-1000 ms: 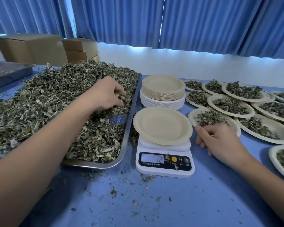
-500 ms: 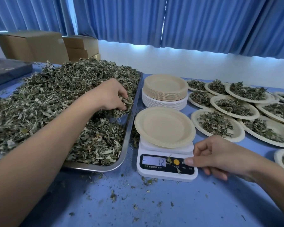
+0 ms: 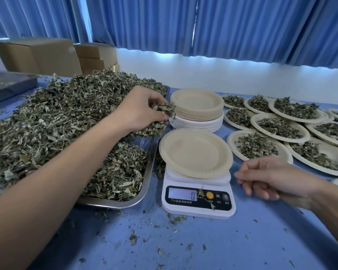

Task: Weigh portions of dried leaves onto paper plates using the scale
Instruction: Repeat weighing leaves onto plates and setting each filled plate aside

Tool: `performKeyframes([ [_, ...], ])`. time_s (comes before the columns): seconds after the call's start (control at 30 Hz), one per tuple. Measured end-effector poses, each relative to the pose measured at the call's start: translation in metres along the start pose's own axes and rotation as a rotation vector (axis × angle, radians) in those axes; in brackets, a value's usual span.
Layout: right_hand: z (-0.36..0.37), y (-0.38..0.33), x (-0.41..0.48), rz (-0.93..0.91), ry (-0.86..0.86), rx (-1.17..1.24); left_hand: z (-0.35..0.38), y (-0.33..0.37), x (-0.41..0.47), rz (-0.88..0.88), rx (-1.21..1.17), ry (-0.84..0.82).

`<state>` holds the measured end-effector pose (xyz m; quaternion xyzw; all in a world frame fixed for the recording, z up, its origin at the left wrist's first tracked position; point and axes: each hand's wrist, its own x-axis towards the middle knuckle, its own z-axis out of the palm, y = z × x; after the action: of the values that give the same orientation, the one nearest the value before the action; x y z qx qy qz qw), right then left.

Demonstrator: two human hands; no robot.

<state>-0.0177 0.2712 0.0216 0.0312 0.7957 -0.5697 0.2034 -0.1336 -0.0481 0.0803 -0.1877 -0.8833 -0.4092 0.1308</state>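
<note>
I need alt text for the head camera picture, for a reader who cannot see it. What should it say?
A person's left hand holds a pinch of dried leaves over a heaped metal tray, beside an empty paper plate on a scale reading 0. The right hand is loosely curled by the scale; filled plates lie at the right.

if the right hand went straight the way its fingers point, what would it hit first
Probably the scale: the right hand points left at its white top, just under the rim of the empty plate. Depth is unclear, so the plate could come first.
</note>
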Motion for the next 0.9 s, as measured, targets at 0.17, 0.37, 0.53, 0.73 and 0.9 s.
performKeyframes([
  [0.17, -0.009, 0.009, 0.006, -0.007, 0.092, 0.01, 0.018, 0.019, -0.011, 0.024, -0.175, -0.125],
  [0.37, -0.008, 0.013, 0.01, -0.035, 0.176, 0.014, 0.016, 0.031, -0.016, -0.029, -0.308, -0.492],
  [0.53, -0.007, 0.014, 0.01, -0.027, 0.201, -0.016, -0.016, 0.02, -0.005, -0.097, -0.344, -0.402],
  [0.73, -0.006, 0.015, 0.011, -0.033, 0.215, -0.035, -0.025, -0.009, -0.004, -0.206, 0.553, -0.704],
  [0.9, -0.006, 0.014, 0.011, -0.03, 0.222, -0.051, -0.02, -0.006, -0.01, -0.145, 0.634, -0.86],
])
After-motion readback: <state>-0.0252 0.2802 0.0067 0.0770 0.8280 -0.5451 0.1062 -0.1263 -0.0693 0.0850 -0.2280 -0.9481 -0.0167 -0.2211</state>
